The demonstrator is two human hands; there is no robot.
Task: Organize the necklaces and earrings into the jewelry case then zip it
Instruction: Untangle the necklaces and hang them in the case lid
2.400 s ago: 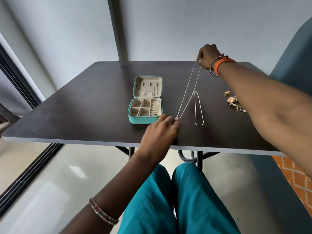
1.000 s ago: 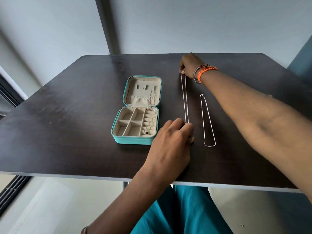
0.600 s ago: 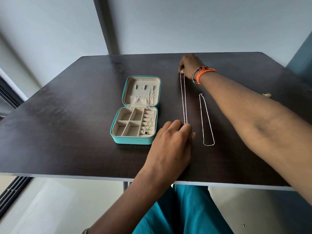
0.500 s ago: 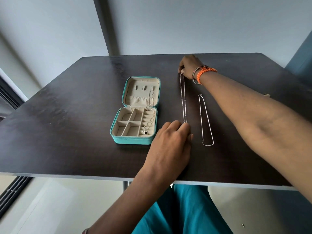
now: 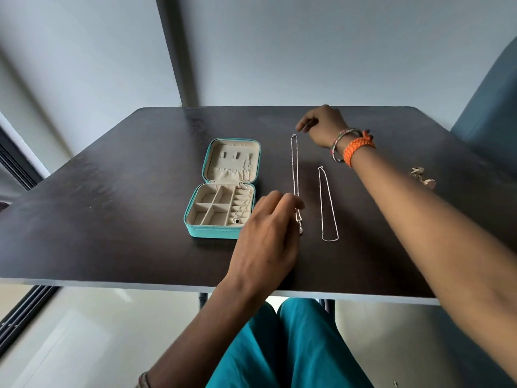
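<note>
The open teal jewelry case (image 5: pixel 223 191) holds one pendant necklace (image 5: pixel 242 204). Two silver chains (image 5: pixel 294 166) (image 5: pixel 326 203) lie on the tabletop (image 5: pixel 112 219) toward its right edge. The left hand (image 5: pixel 268 233) and right hand (image 5: pixel 321 126) hover loosely curled, holding nothing.

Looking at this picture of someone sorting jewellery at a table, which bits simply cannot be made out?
All in the head view:
- Small gold pieces at the table's right: too small to identify, partly behind the right forearm.
- Longer necklace: a stretch near its lower end is hidden behind the left hand.
- Right hand: fingertips curl away; contact with the chain is unclear.
- Jewelry case: its zip is too fine to see; the chain inside is tangled.
</note>
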